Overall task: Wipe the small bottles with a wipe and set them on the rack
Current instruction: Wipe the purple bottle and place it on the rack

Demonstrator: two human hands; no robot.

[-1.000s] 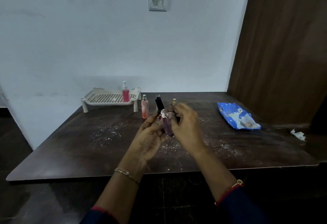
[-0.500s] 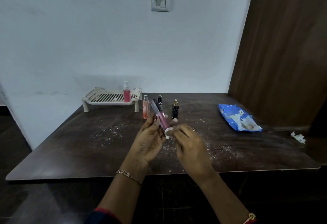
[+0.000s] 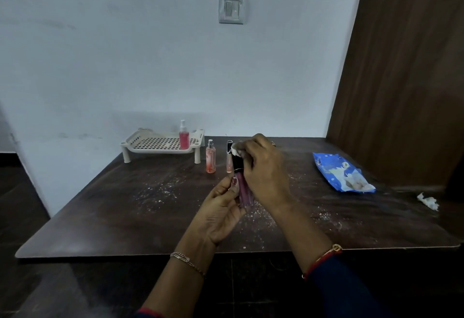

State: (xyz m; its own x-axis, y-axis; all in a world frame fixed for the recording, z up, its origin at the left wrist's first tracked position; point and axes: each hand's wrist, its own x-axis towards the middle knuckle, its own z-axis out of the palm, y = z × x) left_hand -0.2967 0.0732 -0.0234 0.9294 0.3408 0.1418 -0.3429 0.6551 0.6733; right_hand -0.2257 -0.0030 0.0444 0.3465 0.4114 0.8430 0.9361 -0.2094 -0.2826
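Note:
My left hand [image 3: 221, 209] holds a slim purple bottle [image 3: 243, 189] with a black cap upright above the table. My right hand [image 3: 266, 172] pinches a small white wipe [image 3: 236, 151] against the top of that black cap. On the white perforated rack [image 3: 155, 144] at the back left stands a pink spray bottle [image 3: 183, 135]. Beside the rack, on the table, stand an orange-pink spray bottle [image 3: 210, 156] and a thin pink tube with a black cap [image 3: 229, 157]. My right hand hides whatever stands behind it.
The dark wooden table [image 3: 125, 217] is dusted with white crumbs. A blue wipes packet [image 3: 339, 174] lies at the right, with a crumpled used wipe [image 3: 428, 201] near the right edge. A wooden panel [image 3: 401, 79] rises at the right; a white wall stands behind.
My right hand has moved the wipe from the bottle's lower end up to its black cap. The bottle has turned more upright in my left hand.

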